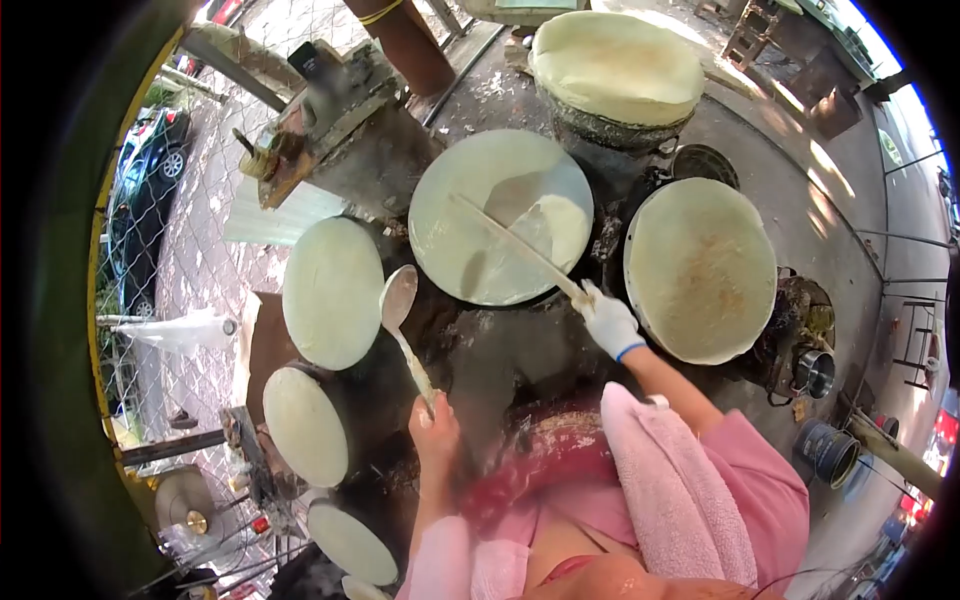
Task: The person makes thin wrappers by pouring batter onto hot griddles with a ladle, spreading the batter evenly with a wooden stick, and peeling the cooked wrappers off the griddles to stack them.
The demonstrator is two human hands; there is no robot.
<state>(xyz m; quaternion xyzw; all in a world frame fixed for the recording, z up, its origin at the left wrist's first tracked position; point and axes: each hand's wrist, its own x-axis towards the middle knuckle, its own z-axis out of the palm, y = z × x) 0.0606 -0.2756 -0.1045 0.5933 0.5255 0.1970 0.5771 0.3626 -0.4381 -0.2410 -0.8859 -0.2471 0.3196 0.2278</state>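
Note:
My bare left hand (434, 428) is wrapped round the handle of a ladle (399, 297), whose bowl points up beside a pale round griddle at the left. In a white glove with a blue cuff, my right hand (608, 318) grips a long flat stick (515, 240). The stick reaches up and left across the large central griddle (450, 215). A whitish patch of batter (567, 222) lies on that griddle, to the right of the stick. Right of the glove is another griddle (700, 270) covered by a pale sheet with brownish spots.
More pale rounds (333, 292) stand down the left side. A thick pale sheet covers the griddle (617, 68) at the back. A rusty metal box (370, 150) stands back left, near a chain-link fence. A dark bucket (828, 452) and small metal pot (815, 373) are at right.

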